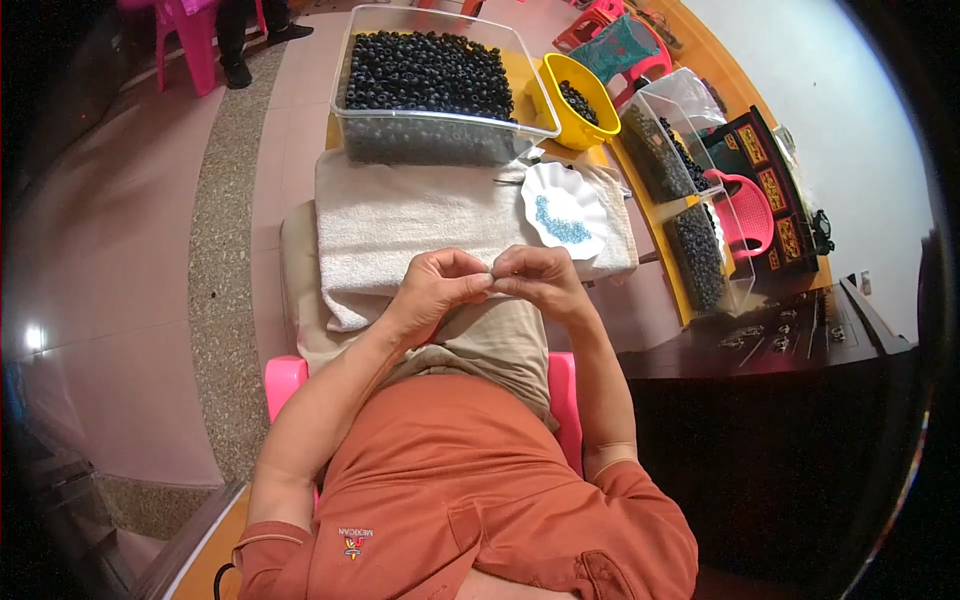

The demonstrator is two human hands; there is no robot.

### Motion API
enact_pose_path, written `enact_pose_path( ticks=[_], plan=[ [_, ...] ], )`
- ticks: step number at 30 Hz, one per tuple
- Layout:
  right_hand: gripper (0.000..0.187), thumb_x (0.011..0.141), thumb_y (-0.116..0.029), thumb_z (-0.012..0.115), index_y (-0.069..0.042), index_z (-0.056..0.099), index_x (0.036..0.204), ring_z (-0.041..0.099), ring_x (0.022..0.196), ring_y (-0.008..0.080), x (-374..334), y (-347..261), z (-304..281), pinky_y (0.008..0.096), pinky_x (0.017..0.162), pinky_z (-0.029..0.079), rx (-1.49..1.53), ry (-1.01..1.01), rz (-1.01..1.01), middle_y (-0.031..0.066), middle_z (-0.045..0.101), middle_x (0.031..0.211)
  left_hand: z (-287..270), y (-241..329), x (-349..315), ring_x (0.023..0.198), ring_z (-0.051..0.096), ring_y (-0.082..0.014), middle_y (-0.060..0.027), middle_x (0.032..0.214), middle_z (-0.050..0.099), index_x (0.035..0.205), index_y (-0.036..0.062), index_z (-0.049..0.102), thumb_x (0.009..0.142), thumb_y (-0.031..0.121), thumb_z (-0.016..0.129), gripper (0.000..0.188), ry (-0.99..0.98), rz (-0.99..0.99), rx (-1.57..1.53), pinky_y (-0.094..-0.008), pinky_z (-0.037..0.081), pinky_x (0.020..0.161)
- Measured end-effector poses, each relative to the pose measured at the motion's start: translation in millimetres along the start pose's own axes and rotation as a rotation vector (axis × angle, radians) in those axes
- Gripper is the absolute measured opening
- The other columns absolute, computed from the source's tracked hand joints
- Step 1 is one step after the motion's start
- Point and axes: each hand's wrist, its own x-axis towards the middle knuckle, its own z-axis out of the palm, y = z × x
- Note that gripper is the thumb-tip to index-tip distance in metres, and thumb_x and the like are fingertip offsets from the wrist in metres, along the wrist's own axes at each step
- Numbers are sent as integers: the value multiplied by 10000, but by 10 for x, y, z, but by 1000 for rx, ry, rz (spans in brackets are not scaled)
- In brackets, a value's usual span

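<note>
My left hand and my right hand meet fingertip to fingertip above my lap, just short of a white towel. Thumb and forefinger are pinched together on each. Whatever lies between the fingertips is too small to make out. Beyond my right hand, a white plate with a scalloped rim rests on the towel, bearing a scatter of tiny light-blue bead-like pieces. A thin dark tool lies at the plate's left edge, its kind unclear.
A clear plastic bin full of small black rounded pieces stands past the towel. Right of it sits a yellow basket with more black pieces. Further right are clear bins of dark pieces and a pink chair. A person's legs show at far left.
</note>
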Motion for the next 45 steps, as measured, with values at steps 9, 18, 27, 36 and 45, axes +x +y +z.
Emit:
enact_pose_path(
  ticks=[9,18,27,36,45],
  plan=[
    [98,824,71,672,55,661,920,635,876,159,0,-21,-23,264,771,538,16,-23,29,99,637,923,1,3,3,799,647,-123,-47,894,661,958,17,643,852,66,700,130,-21,12,58,-259,551,752],
    [150,805,79,691,18,670,940,621,864,144,-19,128,10,255,739,508,-37,27,-112,79,635,926,-3,-24,21,795,644,-126,-48,889,657,964,13,638,864,61,683,120,-25,-12,-5,-274,556,754],
    [256,786,99,671,-28,651,1007,626,772,179,-54,76,293,271,656,492,-748,256,-534,84,635,881,-12,-38,8,836,636,-129,-60,921,651,951,16,632,876,52,663,88,28,-12,-140,-274,554,772],
    [226,775,111,634,-16,630,962,642,783,231,-93,247,276,298,677,506,-494,326,-502,121,647,871,1,-57,10,841,650,-160,-65,924,655,972,22,619,886,62,654,101,18,-35,-147,-304,552,784],
    [197,801,110,622,10,625,971,627,829,201,-128,159,189,280,711,498,-449,196,-377,115,628,914,-30,-99,22,796,648,-149,-75,905,659,966,5,630,870,51,669,113,12,-35,-92,-287,553,757]
  ],
)
